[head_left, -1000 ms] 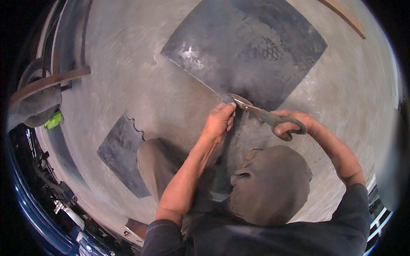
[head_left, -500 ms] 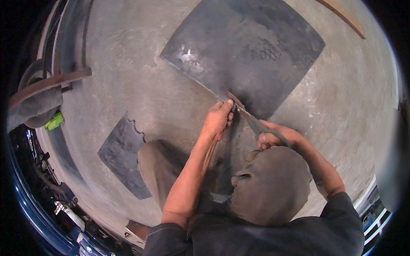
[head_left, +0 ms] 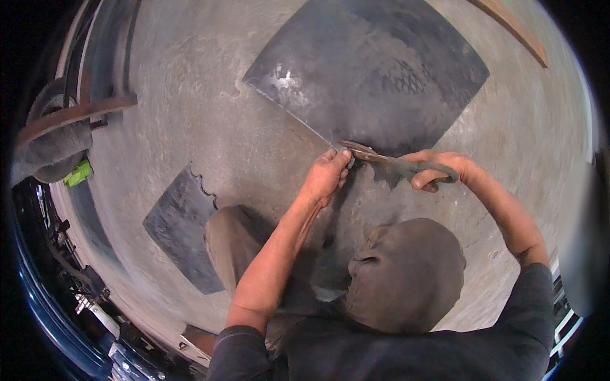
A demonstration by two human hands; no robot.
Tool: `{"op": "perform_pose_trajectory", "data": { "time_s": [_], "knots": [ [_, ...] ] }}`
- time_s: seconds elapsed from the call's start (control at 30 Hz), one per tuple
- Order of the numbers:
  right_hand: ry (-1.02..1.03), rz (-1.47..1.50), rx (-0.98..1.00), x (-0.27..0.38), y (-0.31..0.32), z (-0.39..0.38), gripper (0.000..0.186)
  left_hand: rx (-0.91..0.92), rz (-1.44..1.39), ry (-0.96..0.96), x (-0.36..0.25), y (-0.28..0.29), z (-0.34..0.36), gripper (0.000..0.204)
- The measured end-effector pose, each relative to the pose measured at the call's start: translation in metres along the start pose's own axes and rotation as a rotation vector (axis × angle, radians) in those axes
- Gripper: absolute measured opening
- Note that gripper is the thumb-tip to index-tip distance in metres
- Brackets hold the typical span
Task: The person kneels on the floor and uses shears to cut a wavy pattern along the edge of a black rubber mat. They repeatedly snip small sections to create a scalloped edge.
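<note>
A large dark sheet [head_left: 368,70] lies on the concrete floor in front of me, its near edge by my hands. My left hand [head_left: 325,174] is closed on that edge, thumb on top. In my right hand [head_left: 438,169] are large shears [head_left: 395,164] with dark green handles, the fingers wrapped round them. Their blades point left and meet the sheet's edge just beside my left thumb. How far the blades are apart is hard to make out. A smaller dark piece [head_left: 181,225] with a jagged, scalloped edge lies to the left of my knee.
My bent knees [head_left: 406,273] frame the work from below. A wooden strip [head_left: 515,32] lies at the far right. On the left are a rusty curved bar [head_left: 76,119], a bright green object [head_left: 77,173] and blue metal parts [head_left: 51,330].
My right hand has swung up and to the right, turning the shears from a steep slant to nearly level. My left hand stays at the sheet's edge. The view has shifted slightly.
</note>
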State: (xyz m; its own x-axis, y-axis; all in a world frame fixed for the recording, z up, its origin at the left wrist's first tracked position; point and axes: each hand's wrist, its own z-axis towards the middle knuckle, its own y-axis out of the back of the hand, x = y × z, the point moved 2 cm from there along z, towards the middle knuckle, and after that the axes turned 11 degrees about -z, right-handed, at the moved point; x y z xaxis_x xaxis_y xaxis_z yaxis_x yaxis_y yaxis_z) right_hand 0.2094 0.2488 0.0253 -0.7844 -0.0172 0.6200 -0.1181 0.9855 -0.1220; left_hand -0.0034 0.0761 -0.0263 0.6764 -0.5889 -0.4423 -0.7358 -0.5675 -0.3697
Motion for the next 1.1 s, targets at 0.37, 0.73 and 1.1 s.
{"op": "perform_pose_trajectory", "data": {
  "time_s": [0.37,0.73,1.1],
  "knots": [
    [-0.1,-0.122,0.039,0.024,0.017,0.0,0.086,-0.004,0.064,0.015,0.003,0.013,0.0,0.026],
    [-0.088,-0.159,-0.044,0.015,0.007,0.006,0.095,-0.016,-0.175,-0.018,0.017,0.003,-0.001,0.025],
    [-0.128,-0.199,0.098,0.046,0.032,0.019,0.091,0.076,-0.179,-0.017,0.014,0.011,-0.005,0.023]
  ]
}}
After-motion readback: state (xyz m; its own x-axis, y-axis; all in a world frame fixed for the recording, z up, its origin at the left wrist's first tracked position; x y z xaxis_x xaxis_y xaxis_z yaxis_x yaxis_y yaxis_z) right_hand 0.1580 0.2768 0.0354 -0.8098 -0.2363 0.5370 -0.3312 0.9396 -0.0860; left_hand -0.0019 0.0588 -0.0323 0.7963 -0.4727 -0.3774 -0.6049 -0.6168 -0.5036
